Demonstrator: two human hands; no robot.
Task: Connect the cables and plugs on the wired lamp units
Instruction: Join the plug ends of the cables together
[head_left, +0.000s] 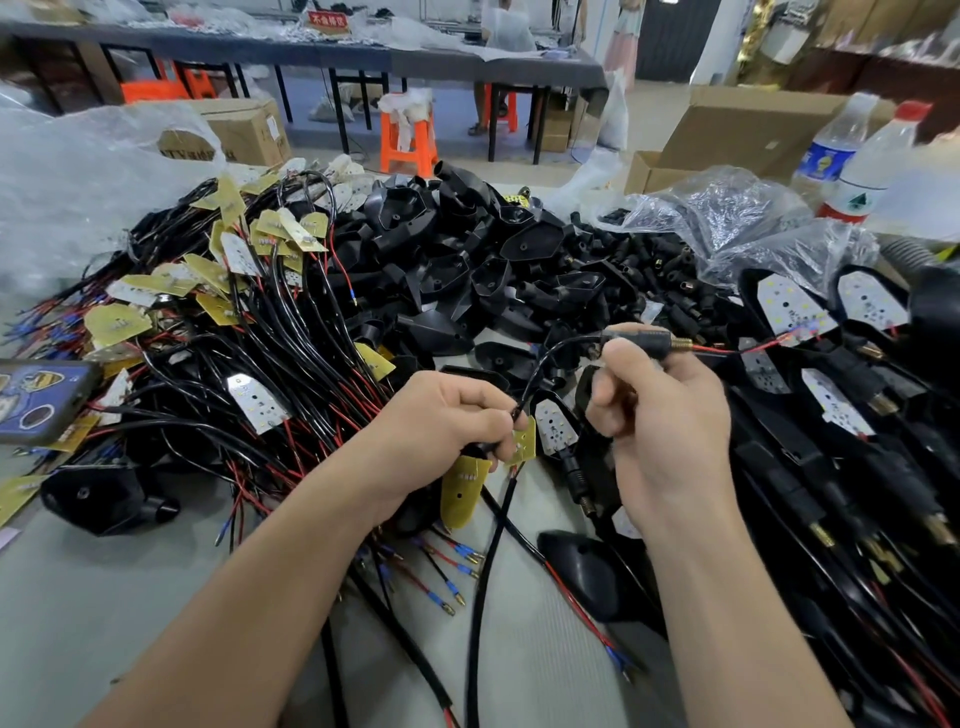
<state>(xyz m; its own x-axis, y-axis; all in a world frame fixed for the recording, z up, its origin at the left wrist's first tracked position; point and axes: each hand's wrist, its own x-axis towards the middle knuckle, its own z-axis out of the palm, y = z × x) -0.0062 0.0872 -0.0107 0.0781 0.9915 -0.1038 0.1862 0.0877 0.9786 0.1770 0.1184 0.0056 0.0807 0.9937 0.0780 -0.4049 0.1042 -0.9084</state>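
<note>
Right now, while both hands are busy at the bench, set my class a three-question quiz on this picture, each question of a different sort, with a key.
1. True or false: the right hand grips a black stem with a brass threaded tip.
2. What does the left hand pinch? A) a black cable B) a water bottle C) a phone
3. Fill in: the thin wire leaving the brass tip is ____.
Key: 1 true; 2 A; 3 red.
</note>
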